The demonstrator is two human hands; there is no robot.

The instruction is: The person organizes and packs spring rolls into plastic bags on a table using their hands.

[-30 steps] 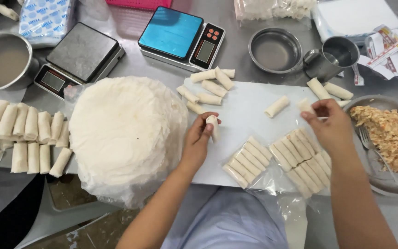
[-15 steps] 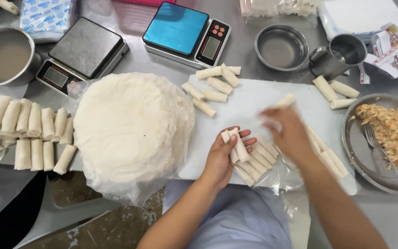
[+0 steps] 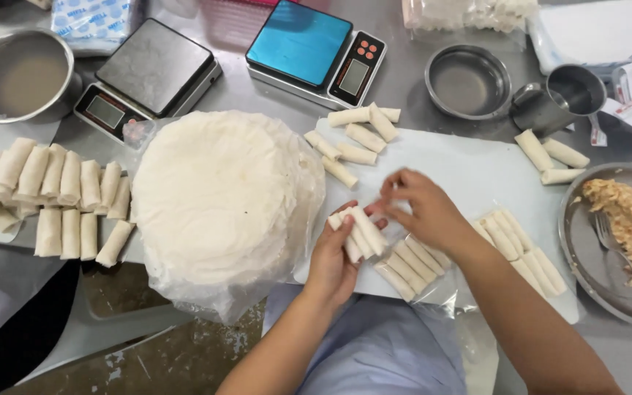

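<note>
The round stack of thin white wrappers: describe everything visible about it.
The round stack of thin white wrappers is a thick pile of pale, floury, paper-thin discs with slightly ragged edges, lying flat. It sits on a crinkled clear plastic bag that spills over the table's front edge. It lies between rows of rolled white spring rolls and the white cutting board, in front of the black-topped digital scale. Neither hand touches it; the left hand is nearest.

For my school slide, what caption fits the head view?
Left hand holds spring rolls; right hand reaches in beside round wrappers.
</note>
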